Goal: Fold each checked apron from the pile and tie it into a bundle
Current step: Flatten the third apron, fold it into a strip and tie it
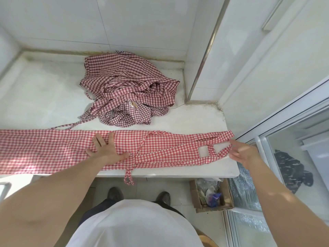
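My left hand (106, 150) presses flat, fingers spread, on the apron (53, 150) lying along the desk's (204, 120) front edge; right hand (243, 154), blurred (fingers apart), touches its strap end. Pile (130, 90) sits behind.

We see a red checked apron (53, 150) laid out long along the front edge of a white counter (44, 97), folded into a narrow strip. Our left hand (106, 148) lies flat on its middle, fingers spread. Our right hand (243, 154), blurred, is at the neck loop (211, 147) near the counter's right end, fingers loosely extended. One tie (129, 177) hangs over the front edge. Behind, a pile (128, 90) of checked aprons sits crumpled near the wall. A cardboard box (211, 195) stands on the floor below.
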Available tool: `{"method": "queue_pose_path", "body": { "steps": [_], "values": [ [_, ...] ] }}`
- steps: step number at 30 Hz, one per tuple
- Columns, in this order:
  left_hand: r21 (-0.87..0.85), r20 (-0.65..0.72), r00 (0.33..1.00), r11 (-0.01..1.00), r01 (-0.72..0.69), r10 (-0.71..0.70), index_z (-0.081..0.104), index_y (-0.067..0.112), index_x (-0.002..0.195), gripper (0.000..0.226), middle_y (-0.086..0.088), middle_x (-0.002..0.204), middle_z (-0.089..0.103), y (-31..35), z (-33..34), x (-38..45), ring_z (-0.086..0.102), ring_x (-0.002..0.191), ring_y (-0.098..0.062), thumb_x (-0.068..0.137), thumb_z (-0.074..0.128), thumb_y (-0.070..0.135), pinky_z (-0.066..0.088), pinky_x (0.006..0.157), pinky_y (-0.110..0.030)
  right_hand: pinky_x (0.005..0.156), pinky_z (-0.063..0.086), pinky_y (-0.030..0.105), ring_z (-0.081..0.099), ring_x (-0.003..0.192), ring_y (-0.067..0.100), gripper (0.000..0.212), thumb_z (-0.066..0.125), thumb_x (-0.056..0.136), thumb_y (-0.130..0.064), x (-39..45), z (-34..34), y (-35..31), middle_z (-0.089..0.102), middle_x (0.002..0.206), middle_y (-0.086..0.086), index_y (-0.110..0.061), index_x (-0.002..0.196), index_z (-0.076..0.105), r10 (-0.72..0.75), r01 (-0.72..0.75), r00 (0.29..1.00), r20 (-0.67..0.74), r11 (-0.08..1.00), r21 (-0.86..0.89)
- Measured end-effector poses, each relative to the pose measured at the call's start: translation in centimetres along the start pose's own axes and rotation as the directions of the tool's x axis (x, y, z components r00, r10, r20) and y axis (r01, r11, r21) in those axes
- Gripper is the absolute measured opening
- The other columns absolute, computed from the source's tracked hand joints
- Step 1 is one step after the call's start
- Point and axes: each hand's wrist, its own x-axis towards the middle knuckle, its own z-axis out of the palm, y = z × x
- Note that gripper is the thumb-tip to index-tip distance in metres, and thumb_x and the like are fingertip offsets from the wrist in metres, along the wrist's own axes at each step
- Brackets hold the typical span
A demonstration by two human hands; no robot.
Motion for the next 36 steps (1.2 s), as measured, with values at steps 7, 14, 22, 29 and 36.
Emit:
{"method": "queue_pose_path", "body": {
  "steps": [7,14,22,29,36],
  "values": [
    [-0.013,-0.008,1.0,1.0,0.0,0.0,-0.033,0.03,0.149,0.129,-0.019,0.155,-0.038,-0.2,0.3,-0.1,-0.028,0.146,-0.039,0.069,0.049,0.09,0.001,0.117,-0.067,0.063,0.041,0.029,0.037,0.053,0.015,0.029,0.069,0.092,-0.031,1.2,2.4,-0.3,0.043,0.06,-0.001,-0.007,0.078,0.064,-0.146,0.07,0.976,-0.162,0.912,-0.405],
    [-0.016,-0.007,1.0,1.0,0.007,-0.007,-0.034,0.03,0.148,0.13,-0.018,0.155,-0.038,-0.5,0.5,-0.2,-0.028,0.146,-0.039,0.068,0.049,0.091,0.001,0.117,-0.067,0.056,0.049,0.027,0.057,0.063,0.017,0.008,0.065,0.09,-0.007,1.3,2.4,-1.5,0.064,0.088,0.01,-0.011,0.083,0.063,-0.293,0.231,0.927,-0.232,0.937,-0.262],
    [-0.008,0.007,1.0,1.0,0.009,-0.009,-0.034,0.03,0.148,0.13,-0.018,0.155,-0.039,-0.6,0.5,-0.4,-0.029,0.146,-0.039,0.07,0.05,0.089,0.001,0.117,-0.067,0.08,0.046,0.031,0.061,0.088,0.023,0.057,0.08,0.079,-0.01,1.9,3.4,-2.6,0.067,0.097,0.012,-0.005,0.127,0.051,-0.422,0.362,0.9,-0.104,0.86,-0.361],
    [0.004,0.012,1.0,1.0,0.017,-0.017,-0.034,0.03,0.148,0.13,-0.017,0.155,-0.04,-0.7,0.5,-0.2,-0.029,0.146,-0.039,0.069,0.051,0.089,0.001,0.117,-0.067,0.064,0.04,0.027,0.058,0.061,0.029,0.023,0.062,0.088,-0.001,3.0,3.4,-2.9,0.065,0.07,0.012,0.001,0.111,0.065,-0.677,0.552,0.731,-0.079,0.656,-0.514],
    [0.006,0.045,0.999,1.0,0.008,-0.009,-0.037,0.03,0.147,0.13,-0.018,0.152,-0.043,-0.9,0.4,0.1,-0.032,0.144,-0.039,0.069,0.048,0.091,-0.001,0.116,-0.068,0.091,0.053,0.035,0.064,0.091,0.021,0.008,0.056,0.096,-0.011,2.1,1.1,-4.4,0.064,0.097,0.007,-0.009,0.093,0.063,-0.053,-0.026,0.943,0.329,0.973,0.231]
  ]
}}
